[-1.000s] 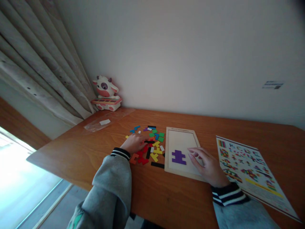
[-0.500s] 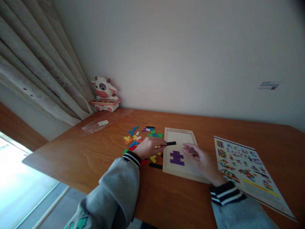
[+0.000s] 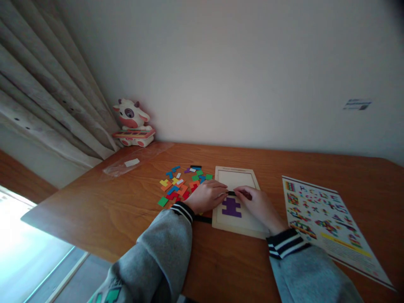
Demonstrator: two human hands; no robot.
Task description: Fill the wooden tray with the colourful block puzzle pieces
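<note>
A short black strip-shaped puzzle piece [image 3: 231, 193] is pinched between both hands over the wooden puzzle board [image 3: 237, 176]. My left hand [image 3: 206, 196] is closed on its left end, and my right hand [image 3: 256, 205] closes on the right end. Just below the strip, purple puzzle pieces [image 3: 231, 208] lie together on the board as one notched shape. Loose coloured puzzle pieces [image 3: 182, 190] are spread on the table to the left, some of them hidden behind my left hand. Another black strip [image 3: 203, 219] lies beside the board's lower left corner.
On the right lies a printed pattern sheet [image 3: 331, 227]. A toy cow with a keyboard [image 3: 134, 124] sits at the back left, near the curtain [image 3: 47, 92]. Clear plastic wrapping [image 3: 120, 168] lies in front of it on the wooden table [image 3: 221, 261].
My right hand has moved left and taken hold of the black strip's right end. My left hand has brought the strip slightly closer to the purple pieces. The view has shifted a little.
</note>
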